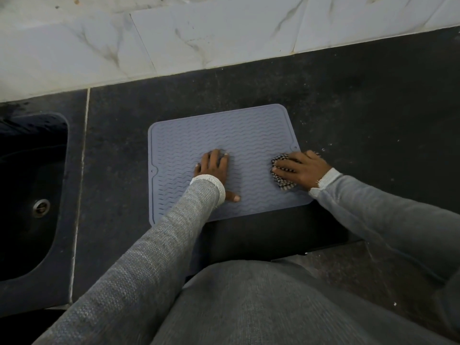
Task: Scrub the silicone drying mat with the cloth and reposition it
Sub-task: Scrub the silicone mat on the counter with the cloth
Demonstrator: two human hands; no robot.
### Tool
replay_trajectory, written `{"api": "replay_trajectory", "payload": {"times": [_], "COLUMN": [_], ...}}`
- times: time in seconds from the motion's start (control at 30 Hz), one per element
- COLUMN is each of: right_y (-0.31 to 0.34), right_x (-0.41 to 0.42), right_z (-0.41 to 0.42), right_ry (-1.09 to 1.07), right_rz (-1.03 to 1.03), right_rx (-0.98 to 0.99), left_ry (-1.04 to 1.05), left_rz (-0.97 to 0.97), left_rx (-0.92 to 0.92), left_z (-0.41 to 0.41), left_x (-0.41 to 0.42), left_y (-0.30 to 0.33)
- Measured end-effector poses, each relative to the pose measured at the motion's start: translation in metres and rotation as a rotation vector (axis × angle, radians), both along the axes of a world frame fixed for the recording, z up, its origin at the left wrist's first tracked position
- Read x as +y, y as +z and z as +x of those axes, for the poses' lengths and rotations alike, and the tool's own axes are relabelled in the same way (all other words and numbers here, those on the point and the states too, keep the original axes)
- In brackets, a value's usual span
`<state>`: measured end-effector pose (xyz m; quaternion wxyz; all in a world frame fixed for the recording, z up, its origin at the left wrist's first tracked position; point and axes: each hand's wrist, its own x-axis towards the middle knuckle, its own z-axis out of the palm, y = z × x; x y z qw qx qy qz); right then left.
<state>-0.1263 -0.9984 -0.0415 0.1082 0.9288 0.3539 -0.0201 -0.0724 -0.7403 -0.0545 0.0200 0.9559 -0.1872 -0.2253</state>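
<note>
The mat [224, 135] lies flat on the counter [361, 108], at its near edge. A sink [27, 195] is sunk in the counter to the left. The left hand [214, 168] rests mid-mat; the right hand [302, 170] presses the cloth [280, 181] on its right edge. Behind rises the tiled wall [199, 38].

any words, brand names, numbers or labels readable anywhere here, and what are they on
None: no text, brand, number or sign can be read in this view.
The silicone drying mat shows only a raised wave pattern, no logo.
The checked cloth under the right hand has a woven check, no label showing.
The left hand lies flat on the mat and hides nothing legible around it.
The dark countertop, wall tiles and sink bear no markings.
</note>
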Motion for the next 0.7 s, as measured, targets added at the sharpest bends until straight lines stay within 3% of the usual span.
{"api": "replay_trajectory", "payload": {"times": [0.27,0.4,0.57,0.7], "right_y": [0.000,0.009,0.010,-0.001], "right_x": [0.003,0.020,0.083,0.119], "right_z": [-0.003,-0.005,0.002,0.006], "right_ry": [-0.067,-0.140,-0.002,0.115], "right_rz": [0.080,0.128,0.234,0.145], "right_rx": [0.003,0.025,-0.038,-0.052], "left_ry": [-0.066,0.006,0.019,0.034], "left_rz": [-0.174,-0.151,-0.077,-0.062], "left_rx": [-0.001,-0.029,0.004,0.019], "left_z": [-0.017,-0.029,-0.033,-0.029], "left_x": [0.034,0.064,0.073,0.071], "left_y": [-0.012,-0.016,-0.016,-0.016]}}
